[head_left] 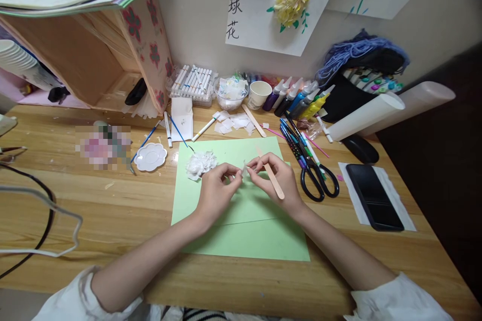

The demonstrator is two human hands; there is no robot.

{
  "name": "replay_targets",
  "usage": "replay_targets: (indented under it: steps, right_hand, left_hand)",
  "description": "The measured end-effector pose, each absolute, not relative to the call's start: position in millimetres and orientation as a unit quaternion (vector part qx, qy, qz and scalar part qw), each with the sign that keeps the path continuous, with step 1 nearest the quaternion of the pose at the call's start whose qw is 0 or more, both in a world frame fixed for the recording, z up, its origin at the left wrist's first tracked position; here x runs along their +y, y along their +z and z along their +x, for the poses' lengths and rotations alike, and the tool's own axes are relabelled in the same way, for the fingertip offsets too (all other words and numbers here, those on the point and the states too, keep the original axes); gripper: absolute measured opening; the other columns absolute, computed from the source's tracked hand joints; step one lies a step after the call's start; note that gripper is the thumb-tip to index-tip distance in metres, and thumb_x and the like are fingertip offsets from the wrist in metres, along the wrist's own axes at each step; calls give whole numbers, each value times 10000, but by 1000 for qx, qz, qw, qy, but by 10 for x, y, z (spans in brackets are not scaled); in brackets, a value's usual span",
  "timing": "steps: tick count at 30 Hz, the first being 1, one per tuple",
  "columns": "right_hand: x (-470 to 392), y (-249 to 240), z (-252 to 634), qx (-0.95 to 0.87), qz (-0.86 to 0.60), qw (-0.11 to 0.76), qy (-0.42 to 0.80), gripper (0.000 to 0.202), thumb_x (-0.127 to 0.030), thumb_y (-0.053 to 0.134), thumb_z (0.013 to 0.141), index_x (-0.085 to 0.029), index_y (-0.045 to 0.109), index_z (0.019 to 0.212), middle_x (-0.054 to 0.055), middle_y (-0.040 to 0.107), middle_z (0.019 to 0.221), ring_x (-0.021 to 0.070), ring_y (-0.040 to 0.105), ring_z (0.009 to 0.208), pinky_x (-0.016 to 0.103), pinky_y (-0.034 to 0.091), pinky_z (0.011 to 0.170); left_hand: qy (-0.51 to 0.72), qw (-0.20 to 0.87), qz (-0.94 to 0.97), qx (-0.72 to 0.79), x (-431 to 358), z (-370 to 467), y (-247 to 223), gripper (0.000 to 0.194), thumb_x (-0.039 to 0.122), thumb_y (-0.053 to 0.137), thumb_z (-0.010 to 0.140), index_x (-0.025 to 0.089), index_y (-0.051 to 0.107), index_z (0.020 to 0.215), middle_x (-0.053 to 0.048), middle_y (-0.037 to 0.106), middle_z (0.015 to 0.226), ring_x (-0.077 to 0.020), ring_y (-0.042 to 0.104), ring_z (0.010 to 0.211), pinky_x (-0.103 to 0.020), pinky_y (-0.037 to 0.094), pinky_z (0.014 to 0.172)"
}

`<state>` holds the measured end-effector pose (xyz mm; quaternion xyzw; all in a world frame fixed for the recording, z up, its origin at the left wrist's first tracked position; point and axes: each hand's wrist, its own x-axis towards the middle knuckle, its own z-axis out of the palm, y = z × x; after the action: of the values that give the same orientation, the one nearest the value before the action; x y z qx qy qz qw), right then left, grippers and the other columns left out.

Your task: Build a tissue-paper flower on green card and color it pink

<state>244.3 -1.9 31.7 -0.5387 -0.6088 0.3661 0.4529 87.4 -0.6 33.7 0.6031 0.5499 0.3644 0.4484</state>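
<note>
Over the green paper [241,205], my left hand [216,188] and right hand [288,183] pinch a small white paper piece [244,168], right also holding a wooden craft stick [273,181]. Probably shaping; next move likely calls for a light touch.

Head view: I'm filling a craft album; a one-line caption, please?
Left grip and right grip hold a small white scrap over green paper, with a wooden stick across the right.
</note>
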Motion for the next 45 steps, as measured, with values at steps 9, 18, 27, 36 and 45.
replay_targets:
  steps: [9, 18, 27, 36, 45]
  right_hand:
    - [-89, 375, 2386, -622, -553, 437, 340, 166, -217, 641, 747, -207, 487, 683, 21, 675, 751, 165, 651, 691, 280, 525, 638]
    - [15, 330, 2496, -564, -577, 471, 356, 151, -208, 622, 723, -208, 474, 692, 21, 643, 747, 168, 631, 731, 292, 540, 655]
    - [209, 182, 2761, -567, -637, 474, 219, 152, -255, 612, 765, -214, 467, 742, 69, 653, 886, 224, 630, 848, 404, 489, 803]
    - [-18, 239, 2257, -612, -450, 347, 550, 183, -275, 639, 778, -199, 474, 752, 29, 638, 867, 157, 612, 807, 298, 472, 762]
    - [-86, 118, 1928, -666, -427, 349, 502, 180, -363, 564, 844, -198, 511, 796, 28, 609, 835, 162, 583, 768, 288, 443, 719]
  left_hand:
    - [360, 444, 624, 533, -24, 894, 353, 143, 263, 560, 800, 173, 666, 764, -16, 682, 744, -121, 518, 624, -232, 395, 583]
    - [361, 432, 608, 559, -14, 801, 334, 124, 250, 547, 786, 173, 626, 729, 0, 623, 679, -119, 512, 616, -228, 380, 575]
    - [354, 432, 599, 574, -77, 634, 300, 115, 258, 547, 790, 174, 609, 743, 8, 589, 696, -104, 454, 593, -218, 361, 560]
    - [297, 431, 625, 578, -235, 437, 310, 119, 268, 529, 808, 178, 591, 763, 9, 578, 689, -118, 474, 613, -223, 356, 570]
    - [314, 397, 599, 620, -388, 164, 174, 193, 353, 527, 854, 183, 610, 816, 1, 611, 725, -131, 515, 649, -237, 380, 608]
